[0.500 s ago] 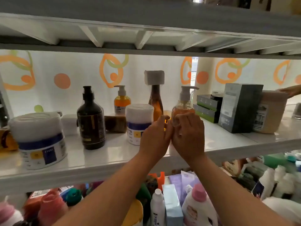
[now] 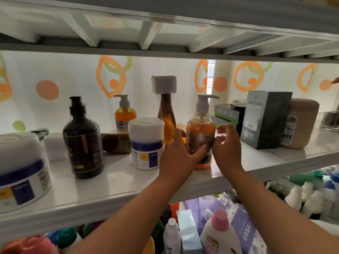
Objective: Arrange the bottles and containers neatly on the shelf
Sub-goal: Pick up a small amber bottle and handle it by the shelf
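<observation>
The upright pump bottle (image 2: pixel 200 136) is clasped by the left hand (image 2: pixel 178 153); the right hand (image 2: pixel 227 149) is held open, just right.

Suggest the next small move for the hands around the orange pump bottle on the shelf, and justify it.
Probably let go: the orange pump bottle stands upright near the shelf's front edge, level with the white jar. The left hand touches it; the right hand is open beside it.

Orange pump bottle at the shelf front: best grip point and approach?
Grip the orange pump bottle at its wide lower body, from the open shelf front, fingers wrapping both sides. It stands upright; its pump neck is narrow, and the white jar and green boxes crowd the flanks.
</observation>
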Demonstrator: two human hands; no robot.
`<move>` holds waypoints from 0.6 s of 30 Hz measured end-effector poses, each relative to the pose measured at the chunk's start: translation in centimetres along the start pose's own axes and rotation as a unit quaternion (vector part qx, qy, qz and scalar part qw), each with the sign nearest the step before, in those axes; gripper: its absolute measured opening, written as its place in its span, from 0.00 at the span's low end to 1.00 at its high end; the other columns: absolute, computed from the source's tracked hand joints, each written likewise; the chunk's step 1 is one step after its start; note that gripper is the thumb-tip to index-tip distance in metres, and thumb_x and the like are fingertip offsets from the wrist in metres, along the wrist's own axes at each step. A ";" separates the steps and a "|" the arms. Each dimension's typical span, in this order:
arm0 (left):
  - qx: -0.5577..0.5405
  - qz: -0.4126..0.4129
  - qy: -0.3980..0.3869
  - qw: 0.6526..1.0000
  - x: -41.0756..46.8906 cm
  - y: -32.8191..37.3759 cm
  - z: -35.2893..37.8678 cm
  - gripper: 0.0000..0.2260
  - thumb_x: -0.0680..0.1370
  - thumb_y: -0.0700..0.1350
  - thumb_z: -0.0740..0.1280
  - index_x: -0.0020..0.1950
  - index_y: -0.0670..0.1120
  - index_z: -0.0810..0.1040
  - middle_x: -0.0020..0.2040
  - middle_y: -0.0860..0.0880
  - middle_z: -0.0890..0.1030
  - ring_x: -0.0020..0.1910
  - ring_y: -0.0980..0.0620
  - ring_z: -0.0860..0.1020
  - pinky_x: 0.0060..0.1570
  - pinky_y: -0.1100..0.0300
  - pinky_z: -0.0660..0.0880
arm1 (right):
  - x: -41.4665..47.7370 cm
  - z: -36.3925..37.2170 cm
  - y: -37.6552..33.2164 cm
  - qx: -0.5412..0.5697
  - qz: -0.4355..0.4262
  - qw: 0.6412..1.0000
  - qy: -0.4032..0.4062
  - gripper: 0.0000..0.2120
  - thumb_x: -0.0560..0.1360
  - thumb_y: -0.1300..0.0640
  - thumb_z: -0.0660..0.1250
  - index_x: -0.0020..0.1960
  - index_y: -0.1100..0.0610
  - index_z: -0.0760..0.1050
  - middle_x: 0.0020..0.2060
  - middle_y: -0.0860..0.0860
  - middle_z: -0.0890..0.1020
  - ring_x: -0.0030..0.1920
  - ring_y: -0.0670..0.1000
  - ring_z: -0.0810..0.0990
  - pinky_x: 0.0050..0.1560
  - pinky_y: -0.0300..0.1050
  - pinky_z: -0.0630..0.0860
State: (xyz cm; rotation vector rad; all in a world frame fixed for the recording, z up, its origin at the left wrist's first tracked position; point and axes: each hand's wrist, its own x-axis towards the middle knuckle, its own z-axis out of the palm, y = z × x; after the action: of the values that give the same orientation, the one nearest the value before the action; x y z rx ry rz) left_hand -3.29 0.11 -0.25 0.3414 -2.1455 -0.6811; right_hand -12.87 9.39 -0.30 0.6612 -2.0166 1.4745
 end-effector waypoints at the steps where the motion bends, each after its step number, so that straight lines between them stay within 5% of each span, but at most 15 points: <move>1: -0.005 -0.005 -0.019 1.000 0.0 -0.1 0.2 0.28 0.70 0.65 0.66 0.61 0.53 0.60 0.51 0.52 0.77 0.45 0.53 0.79 0.45 0.62 0.79 | 0.5 0.2 0.2 0.018 0.016 0.999 -0.029 0.14 0.75 0.70 0.57 0.59 0.60 0.70 0.57 0.57 0.76 0.55 0.52 0.74 0.52 0.40 0.69; 6: -0.023 -0.013 -0.066 0.997 0.3 -0.5 0.7 0.31 0.67 0.62 0.71 0.59 0.53 0.56 0.56 0.49 0.76 0.48 0.53 0.77 0.48 0.64 0.76 | 2.8 0.4 2.1 0.082 0.049 0.981 -0.166 0.16 0.78 0.62 0.59 0.64 0.52 0.71 0.62 0.51 0.76 0.59 0.50 0.74 0.54 0.41 0.74; 8: -0.029 -0.021 -0.066 0.997 0.3 -0.6 0.8 0.33 0.66 0.63 0.72 0.59 0.54 0.55 0.57 0.49 0.76 0.48 0.53 0.77 0.48 0.64 0.75 | 3.6 0.4 2.9 0.104 0.077 0.965 -0.228 0.15 0.78 0.58 0.62 0.63 0.51 0.74 0.60 0.51 0.79 0.60 0.52 0.76 0.59 0.50 0.76; 12: -0.044 -0.054 -0.099 0.993 0.6 -0.9 0.9 0.44 0.64 0.63 0.73 0.71 0.54 0.52 0.66 0.50 0.74 0.59 0.50 0.76 0.56 0.58 0.76 | 4.1 0.2 3.8 0.061 0.080 0.944 -0.313 0.14 0.76 0.58 0.64 0.61 0.56 0.77 0.56 0.55 0.82 0.57 0.52 0.78 0.61 0.52 0.74; 18: -0.044 -0.060 -0.143 0.987 0.7 -1.2 1.0 0.32 0.67 0.61 0.72 0.66 0.50 0.71 0.60 0.53 0.79 0.46 0.59 0.72 0.41 0.73 0.70 | 4.2 0.9 4.4 0.035 0.065 0.931 -0.357 0.24 0.72 0.60 0.69 0.66 0.51 0.69 0.60 0.53 0.78 0.58 0.55 0.77 0.56 0.49 0.77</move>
State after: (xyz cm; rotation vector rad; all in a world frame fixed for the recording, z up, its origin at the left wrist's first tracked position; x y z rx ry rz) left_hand -4.53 -0.80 -0.99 0.3435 -2.3702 -0.9401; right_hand -19.02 9.45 -0.72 1.2553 -2.5864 1.5230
